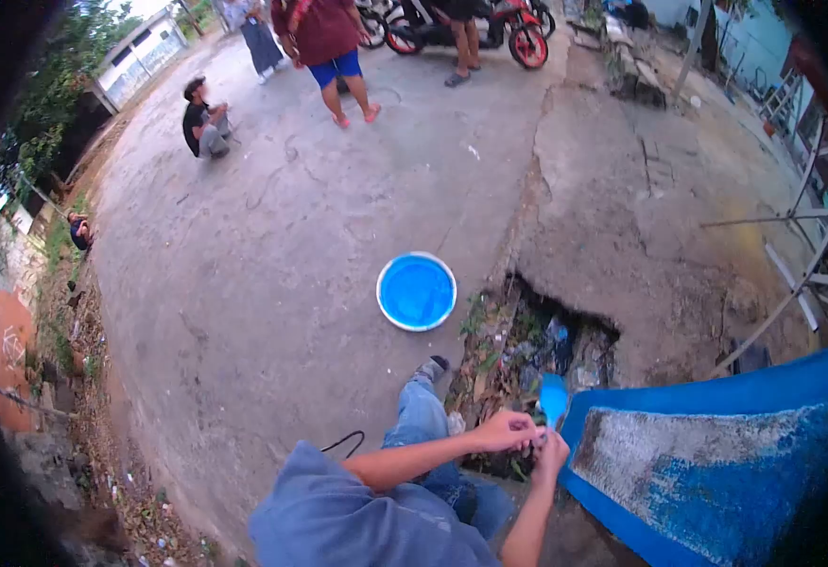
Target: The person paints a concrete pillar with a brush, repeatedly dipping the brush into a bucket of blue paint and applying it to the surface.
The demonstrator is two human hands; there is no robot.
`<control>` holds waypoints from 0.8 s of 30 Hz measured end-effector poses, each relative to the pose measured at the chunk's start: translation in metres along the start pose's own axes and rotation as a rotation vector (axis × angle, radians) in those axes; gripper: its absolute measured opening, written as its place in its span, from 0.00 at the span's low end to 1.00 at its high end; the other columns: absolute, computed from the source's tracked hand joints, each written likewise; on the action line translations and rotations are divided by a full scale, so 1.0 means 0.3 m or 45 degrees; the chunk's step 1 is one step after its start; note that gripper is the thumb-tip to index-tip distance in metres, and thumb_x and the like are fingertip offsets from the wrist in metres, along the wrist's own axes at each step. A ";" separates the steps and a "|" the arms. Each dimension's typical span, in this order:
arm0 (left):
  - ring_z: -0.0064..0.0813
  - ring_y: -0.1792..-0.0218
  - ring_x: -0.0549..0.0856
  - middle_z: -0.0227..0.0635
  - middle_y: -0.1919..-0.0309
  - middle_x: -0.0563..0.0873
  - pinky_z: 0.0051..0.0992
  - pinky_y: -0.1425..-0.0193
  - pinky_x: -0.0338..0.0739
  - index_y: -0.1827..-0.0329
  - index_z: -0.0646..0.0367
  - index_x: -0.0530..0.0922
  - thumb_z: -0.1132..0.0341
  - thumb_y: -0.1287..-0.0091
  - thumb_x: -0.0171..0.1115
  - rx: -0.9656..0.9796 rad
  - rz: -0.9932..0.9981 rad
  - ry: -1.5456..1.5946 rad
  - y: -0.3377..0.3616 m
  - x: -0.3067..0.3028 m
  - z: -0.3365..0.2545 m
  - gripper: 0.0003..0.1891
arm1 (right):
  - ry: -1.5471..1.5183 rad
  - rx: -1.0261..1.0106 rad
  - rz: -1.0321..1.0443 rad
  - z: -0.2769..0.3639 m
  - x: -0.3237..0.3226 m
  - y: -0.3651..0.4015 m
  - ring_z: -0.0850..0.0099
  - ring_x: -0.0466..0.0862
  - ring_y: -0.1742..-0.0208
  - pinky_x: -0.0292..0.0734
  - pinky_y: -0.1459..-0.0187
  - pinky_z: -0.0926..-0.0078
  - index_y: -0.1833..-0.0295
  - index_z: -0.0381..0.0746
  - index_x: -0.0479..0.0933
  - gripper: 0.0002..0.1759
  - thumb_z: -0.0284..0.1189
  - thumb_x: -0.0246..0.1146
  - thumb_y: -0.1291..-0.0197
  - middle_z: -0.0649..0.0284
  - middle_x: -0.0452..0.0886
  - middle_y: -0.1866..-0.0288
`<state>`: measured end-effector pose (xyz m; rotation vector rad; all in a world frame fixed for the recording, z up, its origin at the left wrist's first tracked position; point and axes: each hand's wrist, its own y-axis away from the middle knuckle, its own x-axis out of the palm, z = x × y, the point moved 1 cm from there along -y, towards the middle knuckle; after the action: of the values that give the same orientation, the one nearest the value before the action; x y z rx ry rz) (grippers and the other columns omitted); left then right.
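Both hands meet at the handle end of a brush whose head (553, 399) is covered in blue paint and points up, away from the body. My left hand (508, 432) has its fingers pinched together at the handle; what it grips is too small to make out. Wrapped round the handle just beside it is my right hand (551, 454). A partly painted surface (707, 454), blue at its edges with a whitish patch, stands right of the hands. The round tub of blue paint (417, 292) rests on the concrete ahead.
A broken gap (565, 331) with litter and leaves lies between the tub and the painted surface. Metal frames (825, 246) stand at the right. One person (208, 123) squats at upper left; others stand near motorbikes (527, 45) at the top.
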<state>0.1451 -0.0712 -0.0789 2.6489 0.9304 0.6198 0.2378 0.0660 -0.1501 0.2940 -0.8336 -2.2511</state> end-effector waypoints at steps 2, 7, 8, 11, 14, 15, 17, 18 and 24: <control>0.15 0.72 0.77 0.28 0.74 0.80 0.18 0.68 0.73 0.65 0.61 0.78 0.59 0.35 0.56 0.051 -0.020 0.078 -0.058 -0.095 0.093 0.12 | 0.091 0.019 0.101 -0.068 0.101 -0.063 0.86 0.65 0.86 0.53 0.86 0.86 0.72 0.36 0.75 0.12 0.33 0.56 0.43 0.72 0.70 0.83; 0.17 0.71 0.78 0.29 0.71 0.80 0.19 0.66 0.75 0.60 0.63 0.76 0.65 0.34 0.55 -0.046 -0.306 0.331 -0.199 -0.490 0.278 0.09 | 0.436 0.026 0.143 -0.504 0.376 -0.453 0.82 0.64 0.83 0.57 0.81 0.78 0.80 0.35 0.70 0.15 0.32 0.54 0.45 0.70 0.69 0.83; 0.17 0.71 0.78 0.30 0.71 0.80 0.19 0.66 0.75 0.61 0.63 0.76 0.67 0.35 0.55 -0.056 -0.377 0.422 -0.220 -0.584 0.320 0.08 | 0.425 0.151 0.130 -0.527 0.469 -0.496 0.80 0.64 0.81 0.58 0.79 0.75 0.79 0.33 0.70 0.16 0.34 0.55 0.45 0.69 0.69 0.83; 0.17 0.73 0.78 0.31 0.73 0.81 0.18 0.69 0.74 0.62 0.63 0.76 0.72 0.36 0.54 -0.080 -0.597 0.387 -0.284 -0.877 0.524 0.05 | 1.010 0.102 0.288 -0.553 0.760 -0.688 0.68 0.76 0.78 0.67 0.72 0.67 0.72 0.31 0.75 0.20 0.40 0.55 0.45 0.54 0.76 0.81; 0.17 0.70 0.79 0.31 0.70 0.81 0.19 0.65 0.75 0.63 0.63 0.76 0.68 0.36 0.56 -0.225 -0.755 0.519 -0.308 -1.154 0.660 0.07 | 1.339 -0.112 0.365 -0.767 0.978 -0.985 0.48 0.77 0.71 0.68 0.69 0.57 0.72 0.31 0.75 0.20 0.41 0.56 0.46 0.45 0.76 0.76; 0.17 0.70 0.79 0.30 0.71 0.80 0.19 0.65 0.75 0.63 0.63 0.76 0.66 0.36 0.56 -0.221 -0.808 0.510 -0.314 -1.238 0.686 0.08 | 1.339 -0.087 0.346 -0.800 1.073 -1.063 0.46 0.77 0.70 0.69 0.68 0.56 0.71 0.31 0.75 0.20 0.41 0.55 0.46 0.44 0.76 0.75; 0.17 0.72 0.78 0.31 0.73 0.80 0.19 0.66 0.74 0.63 0.64 0.76 0.64 0.35 0.55 -0.241 -0.879 0.490 -0.323 -1.381 0.740 0.10 | 1.494 -0.246 0.424 -0.870 1.237 -1.233 0.46 0.78 0.67 0.72 0.65 0.54 0.70 0.32 0.77 0.18 0.39 0.55 0.46 0.42 0.77 0.73; 0.17 0.73 0.77 0.31 0.76 0.79 0.19 0.66 0.72 0.64 0.64 0.76 0.62 0.34 0.53 -0.210 -0.937 0.438 -0.326 -1.444 0.768 0.12 | 1.555 -0.238 0.406 -0.866 1.328 -1.290 0.47 0.79 0.67 0.72 0.64 0.53 0.70 0.32 0.77 0.18 0.38 0.55 0.47 0.42 0.77 0.73; 0.18 0.73 0.77 0.31 0.75 0.79 0.19 0.66 0.72 0.63 0.64 0.76 0.61 0.34 0.54 -0.349 -1.018 0.509 -0.326 -1.666 0.900 0.13 | 1.912 -0.369 0.419 -0.996 1.610 -1.583 0.44 0.79 0.66 0.76 0.60 0.54 0.71 0.31 0.78 0.15 0.33 0.54 0.49 0.42 0.79 0.71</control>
<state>-0.1294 -0.3466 -0.5043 1.7143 1.7215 0.9699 -0.2422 -0.1533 -0.6694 1.3271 0.2476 -1.2230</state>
